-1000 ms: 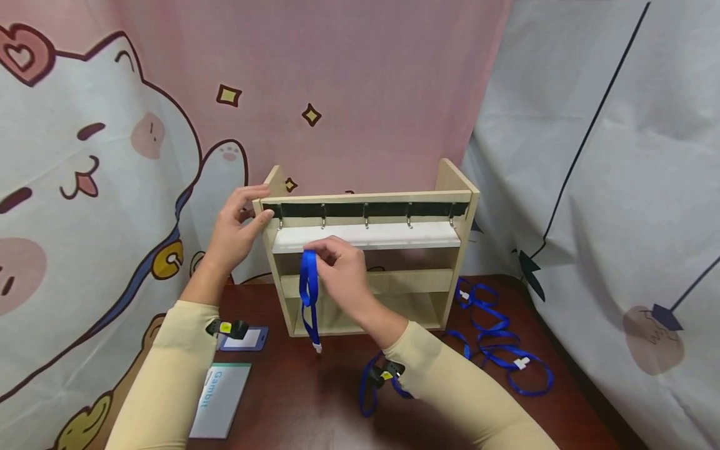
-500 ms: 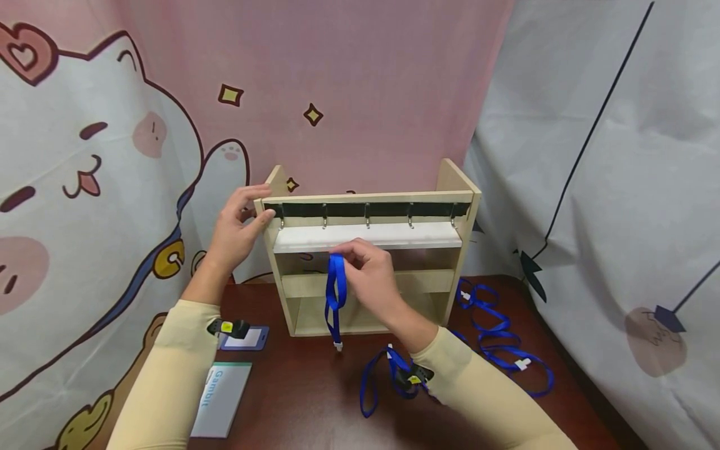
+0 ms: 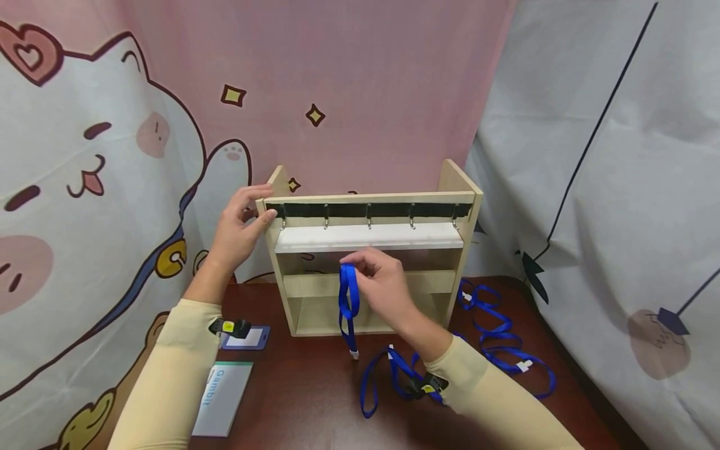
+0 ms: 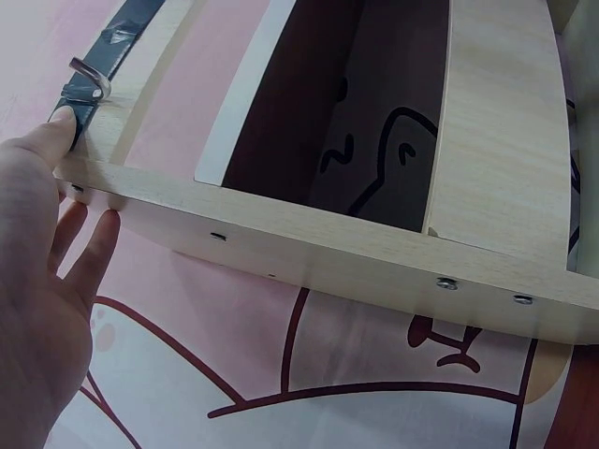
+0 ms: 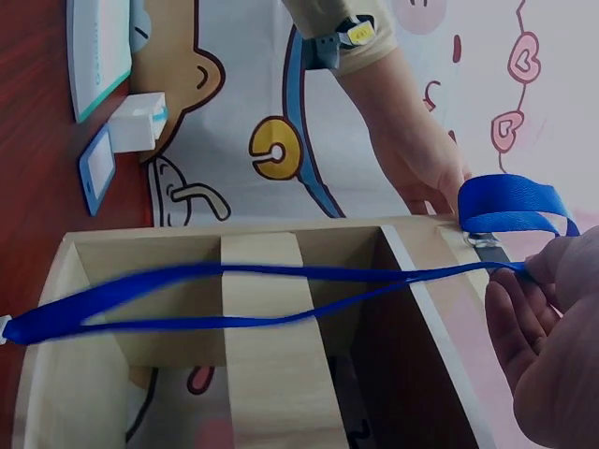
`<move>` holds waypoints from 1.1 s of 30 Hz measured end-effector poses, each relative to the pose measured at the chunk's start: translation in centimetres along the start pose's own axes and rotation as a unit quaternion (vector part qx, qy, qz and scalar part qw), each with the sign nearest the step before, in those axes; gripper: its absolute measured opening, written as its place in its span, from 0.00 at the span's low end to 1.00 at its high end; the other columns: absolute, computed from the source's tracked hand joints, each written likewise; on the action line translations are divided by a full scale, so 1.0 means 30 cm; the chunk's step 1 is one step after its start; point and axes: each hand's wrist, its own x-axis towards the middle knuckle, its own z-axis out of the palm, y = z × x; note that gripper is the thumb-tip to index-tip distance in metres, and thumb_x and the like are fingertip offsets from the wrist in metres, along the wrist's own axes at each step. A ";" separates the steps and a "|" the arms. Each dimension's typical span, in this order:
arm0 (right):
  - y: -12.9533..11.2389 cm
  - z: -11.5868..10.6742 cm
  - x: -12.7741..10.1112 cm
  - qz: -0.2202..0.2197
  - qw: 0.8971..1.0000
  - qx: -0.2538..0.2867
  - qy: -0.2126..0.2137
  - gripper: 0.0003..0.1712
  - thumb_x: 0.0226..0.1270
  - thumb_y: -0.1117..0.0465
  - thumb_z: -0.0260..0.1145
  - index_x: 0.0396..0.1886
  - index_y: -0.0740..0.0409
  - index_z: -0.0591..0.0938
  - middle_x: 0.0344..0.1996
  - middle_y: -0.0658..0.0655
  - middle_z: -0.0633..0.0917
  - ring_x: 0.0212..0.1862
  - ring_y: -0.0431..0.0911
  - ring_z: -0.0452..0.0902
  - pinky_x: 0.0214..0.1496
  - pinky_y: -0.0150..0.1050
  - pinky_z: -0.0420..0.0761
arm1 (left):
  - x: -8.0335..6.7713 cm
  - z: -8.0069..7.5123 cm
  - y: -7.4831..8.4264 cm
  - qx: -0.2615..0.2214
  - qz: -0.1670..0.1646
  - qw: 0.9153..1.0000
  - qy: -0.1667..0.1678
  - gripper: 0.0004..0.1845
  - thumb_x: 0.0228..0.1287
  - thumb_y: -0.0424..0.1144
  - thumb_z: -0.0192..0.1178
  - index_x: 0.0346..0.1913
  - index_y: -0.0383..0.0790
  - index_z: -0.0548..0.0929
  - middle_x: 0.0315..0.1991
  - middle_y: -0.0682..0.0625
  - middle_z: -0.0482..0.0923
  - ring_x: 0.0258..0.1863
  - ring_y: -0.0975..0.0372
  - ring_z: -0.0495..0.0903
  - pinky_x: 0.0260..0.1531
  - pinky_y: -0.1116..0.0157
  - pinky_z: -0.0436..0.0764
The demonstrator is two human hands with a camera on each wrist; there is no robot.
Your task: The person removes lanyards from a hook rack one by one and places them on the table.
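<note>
A blue lanyard (image 3: 348,294) hangs in a loop from my right hand (image 3: 385,281), pinched between thumb and fingertips in front of the wooden shelf rack (image 3: 368,282). Its white clip (image 3: 354,355) dangles at the bottom, above the table. My left hand (image 3: 239,228) holds the rack's upper left corner. In the left wrist view the thumb presses the front near a metal hook (image 4: 91,79), with fingers on the outer side panel (image 4: 328,262). Along the rack's top front runs a dark strip (image 3: 347,210) bearing several hooks.
Another blue lanyard (image 3: 368,381) lies on the table (image 3: 304,400) near my right forearm. More lanyards (image 3: 497,334) lie tangled right of the rack. At left are a blue-framed badge holder (image 3: 259,338) and a white box marked Gambit (image 3: 222,400). Printed cloth (image 3: 382,94) hangs behind.
My right hand has moved right and slightly down with the lanyard, from the rack's left part toward its middle. My left hand stays on the rack's corner.
</note>
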 end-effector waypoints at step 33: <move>0.124 0.182 -0.136 0.052 0.992 -0.036 -0.105 0.06 0.75 0.70 0.75 0.45 0.57 0.94 0.36 0.46 0.88 0.33 0.38 0.82 0.36 0.34 0.85 | 0.003 0.005 -0.008 0.003 0.001 1.000 0.005 0.21 0.78 0.28 0.68 0.70 0.35 0.82 0.76 0.47 0.75 0.74 0.54 0.73 0.62 0.61 0.77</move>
